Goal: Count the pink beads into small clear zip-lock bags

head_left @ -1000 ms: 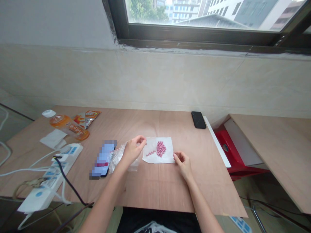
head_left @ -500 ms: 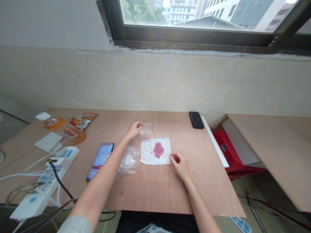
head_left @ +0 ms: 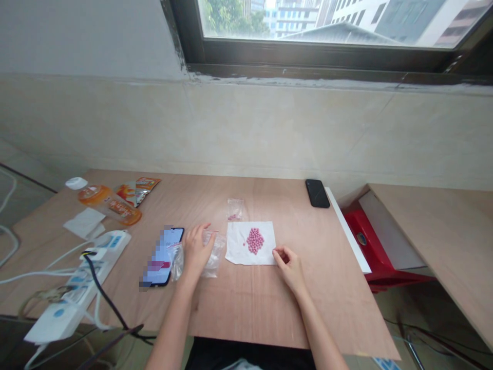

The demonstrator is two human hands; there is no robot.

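Note:
My left hand (head_left: 197, 250) lies over some clear plastic bags (head_left: 213, 262), its fingers spread. Part of the bags is hidden under it. My right hand (head_left: 288, 264) is closed, thumb and index finger drawn together at the right edge of a white paper sheet (head_left: 235, 252). What is in that pinch, if anything, is too small to tell. On the sheet rests a cluster of small round pink beads (head_left: 254, 241), with one bead a little apart on the left. Just behind the sheet lies a small clear zip bag (head_left: 234, 208) with a few pink beads inside.
To the left are a lit phone (head_left: 164, 257), a white power strip (head_left: 77, 288) with cables, an orange drink bottle (head_left: 111, 204), a folded tissue (head_left: 85, 223) and a snack packet (head_left: 146, 187). A black phone (head_left: 317, 193) lies at the back right.
My left hand has let go of the small zip bag and moved down-left onto the plastic bags. The zip bag now lies behind the sheet. My right hand stays at the sheet's edge.

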